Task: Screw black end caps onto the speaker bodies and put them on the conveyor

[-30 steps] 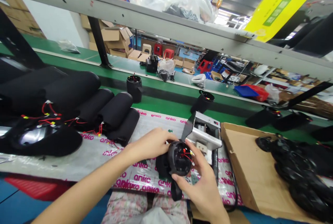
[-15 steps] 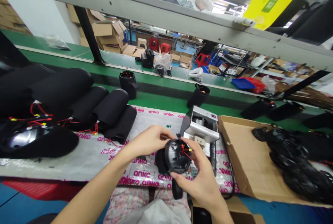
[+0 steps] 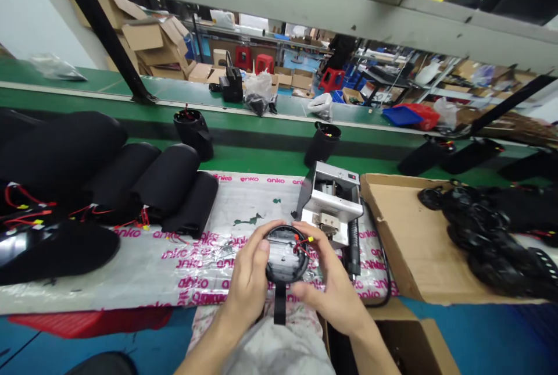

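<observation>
A round black housing (image 3: 285, 270) is between my hands, its glossy inside facing me. Red wires with red and yellow connectors (image 3: 302, 241) stick out at its right side, and a black strap (image 3: 279, 305) hangs from its lower rim. My left hand (image 3: 250, 273) is closed around the left side, thumb on the rim. My right hand (image 3: 329, 282) grips the upper right rim with its fingers, the thumb lower down near the edge. Just beyond my right hand stands a small silver and black machine (image 3: 331, 206) on the plastic-covered bench (image 3: 235, 200).
Several black fabric-covered cylinders (image 3: 168, 180) with red wires lie at the left. Two more cylinders (image 3: 322, 143) stand on the green surface behind. On the right, a cardboard tray (image 3: 392, 235) holds black parts (image 3: 479, 241). A grey shelf beam (image 3: 279, 0) crosses above.
The housing has turned so its open end faces me more squarely. My left hand has moved from its top to its left side. The view has shifted right and down.
</observation>
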`<state>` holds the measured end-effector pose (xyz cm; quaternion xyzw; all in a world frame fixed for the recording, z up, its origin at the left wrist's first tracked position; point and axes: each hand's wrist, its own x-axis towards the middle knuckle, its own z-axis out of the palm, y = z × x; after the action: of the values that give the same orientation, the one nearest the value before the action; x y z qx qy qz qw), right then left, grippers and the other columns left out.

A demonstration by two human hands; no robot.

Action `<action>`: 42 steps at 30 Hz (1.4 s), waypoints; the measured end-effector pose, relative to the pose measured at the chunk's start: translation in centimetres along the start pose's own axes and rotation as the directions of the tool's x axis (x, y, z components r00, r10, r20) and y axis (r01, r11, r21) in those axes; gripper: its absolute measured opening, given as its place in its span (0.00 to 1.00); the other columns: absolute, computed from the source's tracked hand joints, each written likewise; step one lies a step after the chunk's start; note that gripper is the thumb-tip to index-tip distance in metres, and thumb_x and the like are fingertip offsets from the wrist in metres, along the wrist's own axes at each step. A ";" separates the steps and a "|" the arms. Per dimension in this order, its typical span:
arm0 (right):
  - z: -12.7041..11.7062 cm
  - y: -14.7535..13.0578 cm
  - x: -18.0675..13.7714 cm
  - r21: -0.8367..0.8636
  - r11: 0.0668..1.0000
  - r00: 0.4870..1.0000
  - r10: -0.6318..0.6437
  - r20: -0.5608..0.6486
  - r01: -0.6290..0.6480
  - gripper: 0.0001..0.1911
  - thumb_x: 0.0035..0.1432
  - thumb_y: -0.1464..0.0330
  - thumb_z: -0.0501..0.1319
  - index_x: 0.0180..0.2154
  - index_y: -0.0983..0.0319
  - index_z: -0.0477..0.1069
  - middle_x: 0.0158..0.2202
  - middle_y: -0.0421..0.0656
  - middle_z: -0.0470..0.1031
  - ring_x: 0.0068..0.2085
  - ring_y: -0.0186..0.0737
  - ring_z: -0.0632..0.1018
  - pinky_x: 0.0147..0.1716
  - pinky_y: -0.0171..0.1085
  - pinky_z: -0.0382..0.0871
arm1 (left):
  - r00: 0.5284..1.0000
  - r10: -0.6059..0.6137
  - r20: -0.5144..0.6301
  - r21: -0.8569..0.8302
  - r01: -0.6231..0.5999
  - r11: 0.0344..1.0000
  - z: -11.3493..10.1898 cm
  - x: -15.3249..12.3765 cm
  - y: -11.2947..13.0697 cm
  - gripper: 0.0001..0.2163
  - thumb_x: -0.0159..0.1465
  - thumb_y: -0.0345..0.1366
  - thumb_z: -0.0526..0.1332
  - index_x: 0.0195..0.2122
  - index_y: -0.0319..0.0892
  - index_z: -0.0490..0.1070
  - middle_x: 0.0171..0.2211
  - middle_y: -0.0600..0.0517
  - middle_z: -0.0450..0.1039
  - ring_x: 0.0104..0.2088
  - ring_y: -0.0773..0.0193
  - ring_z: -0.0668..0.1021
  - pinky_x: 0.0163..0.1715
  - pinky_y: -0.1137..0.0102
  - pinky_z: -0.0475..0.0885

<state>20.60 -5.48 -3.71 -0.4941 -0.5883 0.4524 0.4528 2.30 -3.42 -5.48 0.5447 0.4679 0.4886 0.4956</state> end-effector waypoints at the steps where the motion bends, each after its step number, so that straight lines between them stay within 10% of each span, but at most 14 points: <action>1: 0.5 0.7 -0.3 0.099 0.995 0.999 -0.004 -0.051 0.009 0.33 0.65 0.52 0.72 0.66 0.52 0.71 0.70 0.46 0.71 0.72 0.52 0.71 0.75 0.48 0.63 | 1.000 0.008 -0.004 -0.012 -0.008 1.000 0.2 0.1 -0.1 0.22 0.81 0.47 0.48 0.63 0.47 0.77 0.64 0.48 0.80 0.66 0.51 0.78 0.69 0.59 0.69; 10: 3.7 2.0 -1.0 0.305 0.952 0.951 0.079 -0.299 0.017 0.26 0.68 0.52 0.70 0.61 0.55 0.75 0.62 0.48 0.80 0.60 0.46 0.82 0.60 0.41 0.79 | 1.000 0.007 -0.029 -0.030 -0.008 1.000 0.4 0.0 -0.3 0.21 0.80 0.46 0.48 0.63 0.47 0.76 0.65 0.48 0.78 0.68 0.51 0.76 0.70 0.60 0.67; 22: 4.9 1.4 -2.5 0.141 0.990 0.919 0.074 -0.387 -0.020 0.21 0.75 0.55 0.64 0.65 0.47 0.79 0.68 0.43 0.78 0.71 0.52 0.76 0.75 0.57 0.68 | 0.991 0.030 -0.131 0.053 -0.023 0.998 0.8 -0.8 0.1 0.22 0.80 0.43 0.46 0.63 0.46 0.77 0.66 0.49 0.79 0.69 0.52 0.76 0.69 0.60 0.70; 26: 4.3 1.0 -1.9 0.270 0.962 0.929 0.138 -0.343 -0.043 0.21 0.72 0.54 0.67 0.63 0.46 0.81 0.69 0.43 0.77 0.72 0.52 0.75 0.77 0.57 0.65 | 0.993 -0.080 0.086 -0.105 0.089 0.990 -1.3 1.8 0.6 0.16 0.77 0.41 0.53 0.54 0.44 0.78 0.59 0.46 0.82 0.61 0.50 0.80 0.61 0.61 0.74; 32: 4.3 0.6 -1.8 0.279 0.959 0.936 0.146 -0.322 -0.054 0.20 0.70 0.55 0.69 0.60 0.47 0.82 0.74 0.45 0.70 0.76 0.54 0.70 0.77 0.59 0.64 | 0.860 -0.038 0.508 -0.116 0.112 0.987 -3.0 7.6 1.8 0.14 0.75 0.49 0.62 0.40 0.44 0.76 0.44 0.48 0.82 0.48 0.52 0.82 0.52 0.65 0.75; 35: 1.8 1.1 -1.8 -0.003 1.000 0.880 -0.026 -0.475 0.029 0.15 0.70 0.53 0.66 0.47 0.55 0.86 0.65 0.50 0.79 0.64 0.52 0.82 0.64 0.53 0.78 | 0.763 -0.034 0.646 -0.059 0.094 0.994 -3.1 8.4 1.7 0.22 0.79 0.51 0.53 0.49 0.42 0.82 0.51 0.44 0.84 0.53 0.48 0.82 0.58 0.61 0.73; 38: -3.4 2.7 -1.1 -0.248 0.969 0.707 -0.170 -0.686 -0.008 0.25 0.69 0.46 0.60 0.33 0.59 0.78 0.38 0.49 0.81 0.45 0.49 0.82 0.51 0.50 0.79 | 0.702 -0.031 0.712 -0.033 0.078 0.996 -3.3 8.3 1.4 0.26 0.81 0.49 0.47 0.54 0.41 0.84 0.58 0.43 0.83 0.60 0.45 0.81 0.65 0.59 0.69; 42: -10.0 6.1 1.2 -0.235 0.927 0.696 0.039 -0.717 -0.293 0.19 0.63 0.58 0.72 0.50 0.63 0.77 0.37 0.42 0.76 0.37 0.42 0.77 0.45 0.46 0.76 | 0.700 -0.019 0.714 -0.072 0.100 0.992 -3.3 8.4 1.3 0.25 0.80 0.47 0.48 0.53 0.40 0.84 0.56 0.43 0.84 0.56 0.47 0.82 0.60 0.62 0.71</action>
<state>31.29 -2.78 -7.73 -0.7488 -0.3918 0.1653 0.5084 -0.20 5.08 -3.53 0.6487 0.2313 0.2480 0.6813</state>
